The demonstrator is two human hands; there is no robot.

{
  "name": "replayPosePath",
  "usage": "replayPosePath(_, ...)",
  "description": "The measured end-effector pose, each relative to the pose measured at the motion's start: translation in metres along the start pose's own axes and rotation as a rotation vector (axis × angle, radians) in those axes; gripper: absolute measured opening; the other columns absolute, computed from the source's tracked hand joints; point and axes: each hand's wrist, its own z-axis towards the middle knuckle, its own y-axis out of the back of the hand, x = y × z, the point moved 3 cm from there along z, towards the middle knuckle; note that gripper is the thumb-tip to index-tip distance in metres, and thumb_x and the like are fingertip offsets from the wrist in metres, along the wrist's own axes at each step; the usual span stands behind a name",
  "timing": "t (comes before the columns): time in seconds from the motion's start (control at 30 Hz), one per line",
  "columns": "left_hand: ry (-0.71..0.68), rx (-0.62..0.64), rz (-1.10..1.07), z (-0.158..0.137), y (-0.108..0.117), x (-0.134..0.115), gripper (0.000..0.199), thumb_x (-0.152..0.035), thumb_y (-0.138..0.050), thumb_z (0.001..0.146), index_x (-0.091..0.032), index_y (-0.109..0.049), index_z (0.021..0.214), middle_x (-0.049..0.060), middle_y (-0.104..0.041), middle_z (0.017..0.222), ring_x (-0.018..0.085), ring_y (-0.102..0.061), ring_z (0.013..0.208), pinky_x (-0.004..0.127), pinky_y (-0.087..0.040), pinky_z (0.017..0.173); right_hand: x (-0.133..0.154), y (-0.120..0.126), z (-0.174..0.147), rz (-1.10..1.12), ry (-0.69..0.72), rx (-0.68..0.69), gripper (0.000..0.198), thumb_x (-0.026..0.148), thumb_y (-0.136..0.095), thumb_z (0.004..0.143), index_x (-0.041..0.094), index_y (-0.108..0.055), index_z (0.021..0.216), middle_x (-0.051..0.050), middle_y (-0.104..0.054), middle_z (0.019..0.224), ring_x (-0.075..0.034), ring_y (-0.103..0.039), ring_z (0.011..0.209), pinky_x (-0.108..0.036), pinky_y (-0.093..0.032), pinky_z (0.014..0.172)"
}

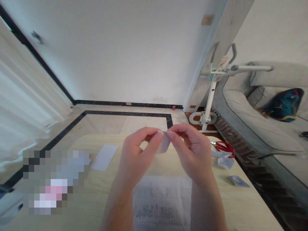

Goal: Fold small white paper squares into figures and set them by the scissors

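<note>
A small piece of white paper (pixel 163 144) is held up above the table between my two hands. My left hand (pixel 141 150) pinches its upper left edge between thumb and fingers. On the other side, my right hand (pixel 192 147) grips the upper right edge the same way, the two thumbs close together. Whether the paper is folded I cannot tell. Beneath my forearms lies a large sheet with rows of writing (pixel 161 205), partly hidden by them. A blank white paper strip (pixel 104 157) rests to the left of my left hand.
Red-handled scissors (pixel 225 147) lie at the table's right edge, beside a crumpled or folded paper (pixel 226 162) and a folded paper piece (pixel 239 181). A pixelated area covers the table's left side. Beyond stand a white exercise machine (pixel 209 99) and a grey sofa (pixel 245 112).
</note>
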Motion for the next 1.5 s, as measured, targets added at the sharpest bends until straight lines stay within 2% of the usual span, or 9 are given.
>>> replayPosePath(0.1, 0.014, 0.059, 0.013, 0.000, -0.003, 0.001, 0.013, -0.028, -0.059, 0.083, -0.020, -0.069, 0.080, 0.000, -0.069, 0.072, 0.013, -0.062, 0.066, 0.023, -0.050, 0.060, -0.001, 0.000, 0.000, 0.001, -0.012, -0.019, 0.007, 0.021, -0.058, 0.083, 0.020, -0.065, 0.081, 0.000, -0.064, 0.071, -0.012, -0.057, 0.063, -0.025, -0.047, 0.059)
replayPosePath(0.37, 0.038, 0.044, 0.072, 0.001, -0.003, 0.004, 0.017, -0.030, -0.058, 0.084, -0.020, -0.069, 0.076, 0.000, -0.068, 0.068, 0.013, -0.061, 0.063, 0.023, -0.049, 0.055, -0.002, -0.001, 0.000, 0.006, -0.021, -0.054, 0.006, 0.022, -0.059, 0.082, 0.020, -0.065, 0.080, -0.001, -0.065, 0.073, -0.013, -0.058, 0.065, -0.026, -0.048, 0.060)
replayPosePath(0.5, 0.064, 0.144, 0.097, 0.001, -0.004, 0.009, 0.020, -0.033, -0.059, 0.082, -0.020, -0.066, 0.068, -0.001, -0.064, 0.061, 0.012, -0.059, 0.058, 0.023, -0.047, 0.051, -0.006, 0.000, 0.002, 0.020, -0.055, -0.094, 0.006, 0.023, -0.060, 0.082, 0.020, -0.064, 0.080, 0.000, -0.064, 0.070, -0.012, -0.058, 0.062, -0.026, -0.049, 0.059)
replayPosePath(0.63, 0.064, 0.172, 0.076, 0.000, -0.005, 0.009, 0.016, -0.033, -0.068, 0.074, -0.021, -0.068, 0.085, 0.001, -0.069, 0.079, 0.016, -0.063, 0.070, 0.026, -0.051, 0.059, -0.010, 0.005, 0.003, 0.050, -0.070, -0.186, 0.008, 0.026, -0.060, 0.082, 0.019, -0.064, 0.080, -0.001, -0.064, 0.068, -0.013, -0.059, 0.061, -0.026, -0.049, 0.056)
replayPosePath(0.73, 0.062, 0.133, -0.007, 0.000, -0.006, 0.004, 0.017, -0.027, -0.061, 0.079, -0.021, -0.068, 0.094, 0.004, -0.070, 0.088, 0.016, -0.065, 0.078, 0.028, -0.054, 0.066, -0.011, 0.005, 0.003, 0.061, -0.072, -0.210, 0.009, 0.027, -0.060, 0.082, 0.019, -0.064, 0.081, -0.001, -0.064, 0.068, -0.013, -0.059, 0.061, -0.025, -0.048, 0.054)
replayPosePath(0.87, 0.086, 0.129, -0.066, 0.001, -0.009, -0.001, 0.016, -0.019, -0.055, 0.082, -0.020, -0.069, 0.090, 0.003, -0.071, 0.087, 0.016, -0.065, 0.080, 0.028, -0.055, 0.069, -0.009, 0.004, 0.003, 0.070, -0.072, -0.201, 0.007, 0.026, -0.061, 0.081, 0.020, -0.065, 0.080, 0.000, -0.064, 0.068, -0.013, -0.059, 0.061, -0.025, -0.048, 0.054)
replayPosePath(1.03, 0.082, 0.112, -0.074, 0.001, -0.009, 0.002, 0.013, -0.024, -0.057, 0.083, -0.021, -0.069, 0.088, 0.003, -0.071, 0.080, 0.016, -0.066, 0.074, 0.027, -0.056, 0.066, -0.008, 0.003, 0.003, 0.094, -0.082, -0.186, 0.008, 0.026, -0.061, 0.080, 0.020, -0.065, 0.079, 0.000, -0.064, 0.068, -0.013, -0.058, 0.060, -0.026, -0.048, 0.055)
replayPosePath(1.2, 0.027, 0.058, 0.014, 0.002, -0.006, 0.005, 0.014, -0.023, -0.056, 0.084, -0.021, -0.070, 0.086, 0.002, -0.071, 0.076, 0.015, -0.065, 0.070, 0.027, -0.055, 0.066, -0.010, 0.003, 0.004, 0.103, -0.125, -0.081, 0.009, 0.026, -0.061, 0.080, 0.018, -0.064, 0.077, 0.000, -0.064, 0.066, -0.012, -0.059, 0.061, -0.025, -0.048, 0.055)
replayPosePath(1.5, -0.007, 0.045, 0.077, -0.001, -0.005, 0.010, 0.021, -0.022, -0.057, 0.084, -0.024, -0.069, 0.101, 0.002, -0.073, 0.090, 0.016, -0.067, 0.080, 0.027, -0.054, 0.069, -0.015, 0.000, 0.003, 0.110, -0.155, 0.014, 0.011, 0.027, -0.061, 0.081, 0.018, -0.066, 0.081, -0.002, -0.068, 0.072, -0.014, -0.061, 0.065, -0.026, -0.049, 0.059)
